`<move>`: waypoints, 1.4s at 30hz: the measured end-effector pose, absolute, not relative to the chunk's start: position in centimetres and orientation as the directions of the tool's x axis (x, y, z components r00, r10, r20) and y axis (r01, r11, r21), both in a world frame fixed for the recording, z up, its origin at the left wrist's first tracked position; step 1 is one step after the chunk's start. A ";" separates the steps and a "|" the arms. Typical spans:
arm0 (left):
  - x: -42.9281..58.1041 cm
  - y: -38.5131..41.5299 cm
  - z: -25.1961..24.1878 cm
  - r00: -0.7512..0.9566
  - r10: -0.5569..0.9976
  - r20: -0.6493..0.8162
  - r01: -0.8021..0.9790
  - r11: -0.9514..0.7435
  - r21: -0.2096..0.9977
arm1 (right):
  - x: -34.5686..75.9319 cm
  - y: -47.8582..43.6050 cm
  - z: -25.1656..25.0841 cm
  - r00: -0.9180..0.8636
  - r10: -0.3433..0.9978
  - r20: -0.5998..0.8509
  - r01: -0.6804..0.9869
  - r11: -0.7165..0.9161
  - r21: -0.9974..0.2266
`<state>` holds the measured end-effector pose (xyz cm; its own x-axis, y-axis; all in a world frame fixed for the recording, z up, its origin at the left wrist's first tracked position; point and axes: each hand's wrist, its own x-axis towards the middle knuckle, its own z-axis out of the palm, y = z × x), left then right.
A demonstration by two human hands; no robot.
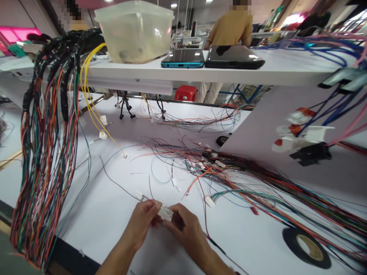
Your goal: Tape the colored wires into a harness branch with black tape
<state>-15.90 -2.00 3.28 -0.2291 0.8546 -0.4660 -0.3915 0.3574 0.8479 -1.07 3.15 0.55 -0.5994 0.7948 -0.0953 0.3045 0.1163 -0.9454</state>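
My left hand [140,223] and my right hand [186,229] meet low in the view, holding a white plastic wire connector [165,212] between their fingers. Both hands pinch it from either side. A thin dark wire [120,186] runs up and left from near my left hand to a small white connector [139,195]. Loose coloured wires with white terminals [206,168] spread over the white work surface [94,217] beyond my hands. My fingers hide part of the held connector.
A hanging wire harness [46,152] stands at left, and a thick wire bundle [286,194] runs off right. A black tape roll [306,248] lies at lower right. Above, a white shelf [200,74] carries a plastic box [134,34] and two phones [233,57]. A person [229,28] stands beyond.
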 end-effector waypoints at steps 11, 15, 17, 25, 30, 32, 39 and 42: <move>-15.3 -2.5 2.3 -0.305 0.871 -0.385 -0.318 0.288 0.903 | -1.3 3.7 0.4 -0.628 0.734 -0.259 0.157 -0.207 -0.966; -15.2 -2.8 2.3 -0.301 0.916 -0.265 -0.191 0.214 0.958 | -1.2 3.5 0.4 -0.600 0.762 -0.245 0.097 -0.235 -0.967; -15.1 -2.8 2.3 -0.303 0.914 -0.270 -0.179 0.224 0.958 | -1.3 3.4 0.5 -0.594 0.764 -0.252 0.087 -0.250 -0.964; -14.7 -2.0 2.0 -0.309 0.836 -0.453 -0.497 0.264 0.826 | -1.3 3.2 0.8 -0.571 0.814 -0.102 0.238 0.046 -0.970; -14.5 -2.3 2.3 -0.249 0.869 -0.428 -0.515 0.256 0.818 | -1.1 2.8 0.7 -0.524 0.849 -0.066 0.192 0.042 -0.981; -14.5 -2.5 2.3 -0.194 0.904 -0.381 -0.529 0.230 0.817 | -1.1 2.8 0.8 -0.500 0.862 -0.080 0.159 0.001 -0.987; -15.0 -3.0 2.0 -0.255 0.919 -0.301 -0.412 0.179 0.893 | -1.4 2.6 1.3 -0.557 0.816 -0.157 0.116 -0.110 -0.987; -15.3 -3.2 2.3 -0.236 0.932 -0.277 -0.366 0.179 0.913 | -1.2 2.4 2.0 -0.548 0.826 -0.130 0.131 -0.069 -0.989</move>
